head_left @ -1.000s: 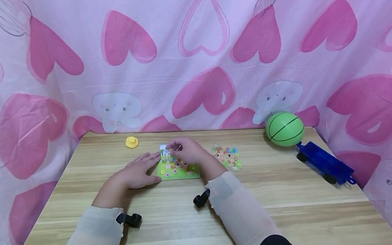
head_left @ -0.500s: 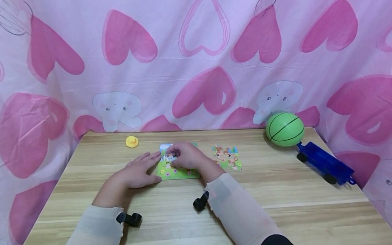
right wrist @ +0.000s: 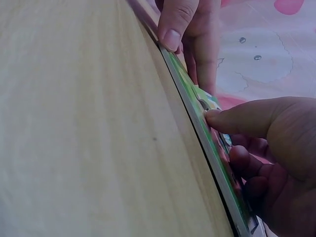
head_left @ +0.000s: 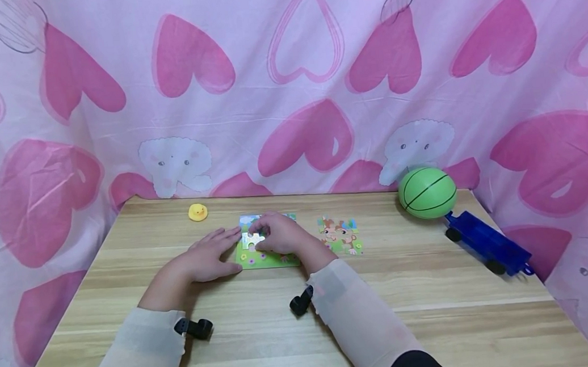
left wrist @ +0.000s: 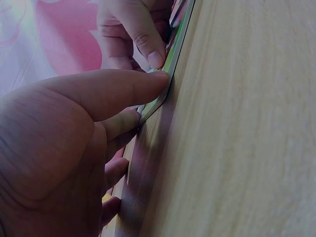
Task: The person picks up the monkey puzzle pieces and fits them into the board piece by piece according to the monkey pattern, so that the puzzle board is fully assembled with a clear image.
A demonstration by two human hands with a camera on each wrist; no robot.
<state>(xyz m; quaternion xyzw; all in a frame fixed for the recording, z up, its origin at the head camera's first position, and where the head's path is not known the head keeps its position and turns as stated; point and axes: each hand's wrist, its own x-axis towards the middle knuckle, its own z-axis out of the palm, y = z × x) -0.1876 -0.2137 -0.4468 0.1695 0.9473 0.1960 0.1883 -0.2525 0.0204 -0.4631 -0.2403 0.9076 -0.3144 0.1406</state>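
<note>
- Left forearm point(head_left: 132, 354), sleeved, slants up toward 1 o'clock in the head view.
- Left hand point(head_left: 207, 262) lies back up — fingers extended toward 2 o'clock, thumb point(left wrist: 121, 89) spread toward 3.
- Right forearm point(head_left: 362, 315), also sleeved, angles toward 11 o'clock.
- Right hand point(head_left: 286, 235), near the left, bends its fingers — right thumb point(right wrist: 244, 117) pointing toward 9 o'clock.

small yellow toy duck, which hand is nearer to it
Left. The left hand is in front of the duck; the right hand is farther right, over the flat, colourful, rectangular puzzle board.
</note>
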